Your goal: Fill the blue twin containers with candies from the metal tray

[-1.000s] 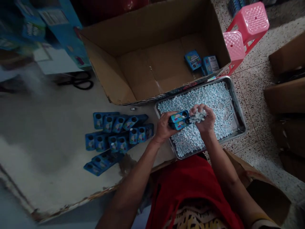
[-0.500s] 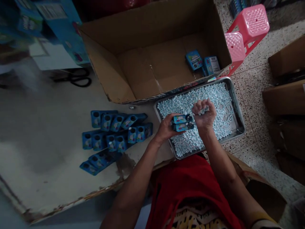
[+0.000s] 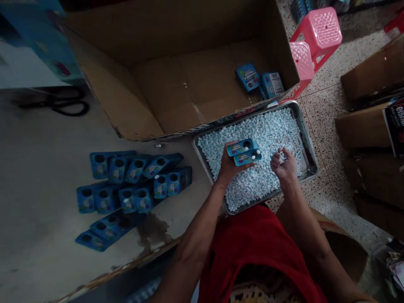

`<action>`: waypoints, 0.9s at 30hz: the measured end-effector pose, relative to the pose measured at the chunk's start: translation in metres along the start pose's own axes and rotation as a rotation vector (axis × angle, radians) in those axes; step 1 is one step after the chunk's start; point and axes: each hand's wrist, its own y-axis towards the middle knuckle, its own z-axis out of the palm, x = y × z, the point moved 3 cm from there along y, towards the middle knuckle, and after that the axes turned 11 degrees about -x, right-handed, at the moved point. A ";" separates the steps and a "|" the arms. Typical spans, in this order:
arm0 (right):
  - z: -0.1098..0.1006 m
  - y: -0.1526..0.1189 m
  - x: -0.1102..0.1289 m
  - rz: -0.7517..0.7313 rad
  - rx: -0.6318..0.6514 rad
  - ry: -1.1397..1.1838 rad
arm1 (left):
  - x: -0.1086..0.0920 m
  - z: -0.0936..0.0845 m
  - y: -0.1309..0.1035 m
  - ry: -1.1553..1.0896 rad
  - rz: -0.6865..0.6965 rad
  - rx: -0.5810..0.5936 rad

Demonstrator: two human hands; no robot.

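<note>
My left hand [image 3: 227, 169] grips two small blue candy boxes [image 3: 242, 153] side by side, their round holes facing up and right. White candies sit at the holes. Curled over the right part of the metal tray [image 3: 312, 149], my right hand [image 3: 285, 168] has a few small candies between its fingers. Pale blue and white candies [image 3: 249, 187] cover most of the tray's bottom. To the left, several more blue boxes [image 3: 135, 168] stand in rows on the table, holes upward; a white candy shows at some of them.
A large open carton [image 3: 176, 92] stands behind the tray, with a few blue boxes [image 3: 249, 78] in its right corner. Black scissors [image 3: 71, 105] lie at the table's left. Pink stools [image 3: 325, 27] and brown cartons [image 3: 362, 126] stand on the floor to the right.
My right hand has moved right, away from the boxes. The two boxes in my left hand are tilted differently, with white candies now plainer at their holes. The view has shifted.
</note>
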 end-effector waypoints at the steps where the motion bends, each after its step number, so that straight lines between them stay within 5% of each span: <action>1: 0.004 -0.003 0.001 -0.020 -0.006 0.027 | -0.002 0.001 0.000 -0.033 0.002 0.003; 8: 0.053 -0.050 0.011 -0.288 0.164 0.030 | -0.021 -0.016 -0.003 0.095 0.064 0.042; 15: 0.093 -0.065 -0.016 -0.648 0.344 -0.239 | -0.035 -0.030 -0.010 0.307 0.065 0.056; 21: 0.110 -0.057 -0.026 -0.672 0.420 -0.356 | -0.033 -0.039 -0.015 0.328 0.017 0.125; 27: 0.099 -0.077 -0.039 -0.620 0.580 -0.425 | -0.028 -0.049 -0.023 0.332 0.093 -0.026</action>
